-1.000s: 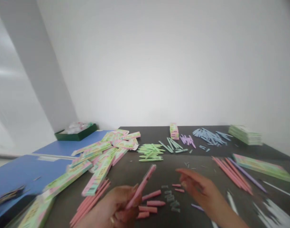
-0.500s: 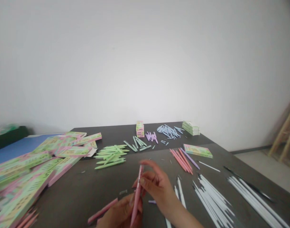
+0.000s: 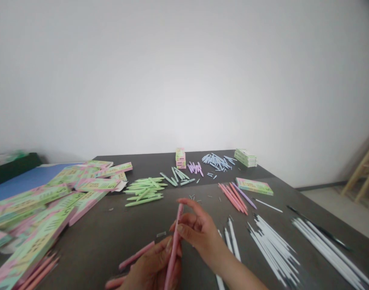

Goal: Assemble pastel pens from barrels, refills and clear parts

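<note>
A pink pen (image 3: 174, 253) stands slanted between my two hands at the bottom centre. My left hand (image 3: 151, 268) is closed round its lower part. My right hand (image 3: 199, 231) pinches the upper part with the thumb and bent fingers, while its index finger curls over the top end. Beside my left hand lie a loose pink pen barrel (image 3: 136, 255) and another pink piece (image 3: 114, 282), partly covered by that hand. A small clear piece (image 3: 161, 234) rests just beyond my left fingers.
Printed boxes (image 3: 36, 245) pile up on the left. Green pens (image 3: 145, 191), purple parts (image 3: 195, 168) and blue parts (image 3: 217, 162) lie farther back. Coral pens (image 3: 232, 197), a single box (image 3: 254, 186) and white refills (image 3: 273, 249) are on the right of the dark table (image 3: 90, 241).
My view has tilted slightly, so the table's things sit a little higher and farther right. Both hands keep hold of the pink pen; my right index finger now bends over its top end.
</note>
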The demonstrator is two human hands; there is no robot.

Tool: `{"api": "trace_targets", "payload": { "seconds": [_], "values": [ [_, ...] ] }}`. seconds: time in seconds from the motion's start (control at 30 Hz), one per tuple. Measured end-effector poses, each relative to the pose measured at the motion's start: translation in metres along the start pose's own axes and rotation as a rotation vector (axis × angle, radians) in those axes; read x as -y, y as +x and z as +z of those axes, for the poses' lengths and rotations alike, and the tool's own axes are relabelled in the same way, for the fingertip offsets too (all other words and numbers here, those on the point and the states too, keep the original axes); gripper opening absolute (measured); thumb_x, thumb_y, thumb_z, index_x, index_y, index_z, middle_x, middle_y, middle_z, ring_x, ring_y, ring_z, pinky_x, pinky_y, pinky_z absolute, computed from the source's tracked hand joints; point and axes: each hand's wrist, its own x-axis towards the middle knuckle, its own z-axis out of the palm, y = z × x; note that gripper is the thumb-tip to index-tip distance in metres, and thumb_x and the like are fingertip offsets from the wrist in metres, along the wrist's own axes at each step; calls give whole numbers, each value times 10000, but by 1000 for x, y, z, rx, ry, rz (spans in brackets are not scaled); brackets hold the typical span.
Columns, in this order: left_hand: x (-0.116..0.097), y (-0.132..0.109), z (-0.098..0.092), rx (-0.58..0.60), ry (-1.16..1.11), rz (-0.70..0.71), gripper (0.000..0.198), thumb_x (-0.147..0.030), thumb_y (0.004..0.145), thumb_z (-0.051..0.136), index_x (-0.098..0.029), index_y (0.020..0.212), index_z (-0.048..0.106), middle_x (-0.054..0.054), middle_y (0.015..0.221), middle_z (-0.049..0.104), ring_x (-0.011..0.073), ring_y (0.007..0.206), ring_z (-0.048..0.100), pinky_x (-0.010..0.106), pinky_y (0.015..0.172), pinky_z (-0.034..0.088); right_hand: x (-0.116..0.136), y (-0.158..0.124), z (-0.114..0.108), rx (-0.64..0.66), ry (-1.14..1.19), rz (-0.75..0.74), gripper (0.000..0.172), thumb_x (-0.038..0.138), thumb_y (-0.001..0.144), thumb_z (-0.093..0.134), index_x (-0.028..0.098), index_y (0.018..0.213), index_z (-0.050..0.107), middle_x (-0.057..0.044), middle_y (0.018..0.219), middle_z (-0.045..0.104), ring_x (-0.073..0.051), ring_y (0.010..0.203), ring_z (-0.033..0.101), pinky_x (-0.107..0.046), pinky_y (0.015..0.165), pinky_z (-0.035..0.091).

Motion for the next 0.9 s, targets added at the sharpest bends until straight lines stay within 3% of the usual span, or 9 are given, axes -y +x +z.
{"api": "trace_targets", "payload": {
  "seconds": [0.13,0.23,0.33,0.4,0.5,0.6,0.73,0.9],
  "values": [
    [-2,-3,9,10,84,9,141,-299,822,569,-166,871,567,52,575,652,136,454,588,207,455,418,-1,0,3,-26,7,89,563,360,697,723,187,1156,445,9,684,637,-99,536,564,-200,495,419],
    [-11,-3,14,-41,144,71,261,-270,780,629,-149,999,553,118,751,711,212,645,672,299,598,498,-1,-1,5,-75,-71,101,487,422,721,686,182,1105,509,-31,813,650,-119,686,606,-224,606,468],
    [-26,0,16,-205,141,232,251,-231,718,694,-170,920,559,107,858,720,243,787,681,355,714,506,-4,0,0,-74,-140,167,470,542,766,575,160,1040,576,-81,930,637,-154,763,623,-256,604,498],
    [-36,2,17,-353,187,279,215,-264,708,703,-190,845,554,97,948,715,273,881,666,356,678,506,-6,2,-6,13,-111,303,541,623,772,490,129,961,602,-84,804,648,-153,614,622,-272,501,501],
    [-47,5,20,-493,304,234,206,-340,727,675,-213,861,585,88,1086,678,311,992,622,330,570,490,-9,7,-17,98,-70,447,539,637,692,572,109,801,593,-29,559,605,-113,383,532,-254,376,466],
    [-57,10,21,-388,352,289,211,-282,689,716,-182,843,611,105,1030,697,291,952,642,329,639,511,-6,10,-24,34,-57,465,485,583,636,654,109,698,575,16,465,544,-71,302,437,-194,298,388],
    [-70,21,14,-213,298,440,291,-186,647,751,-151,910,630,111,913,725,231,867,671,301,770,518,1,14,-29,-13,-3,493,421,525,701,628,122,620,542,38,429,493,-51,282,373,-163,267,294],
    [-68,29,4,-95,286,398,196,-219,661,745,-100,808,691,153,977,707,250,937,645,293,839,502,5,14,-32,18,16,577,460,564,776,535,119,662,561,57,420,445,-33,281,287,-152,269,191]
  ]
}}
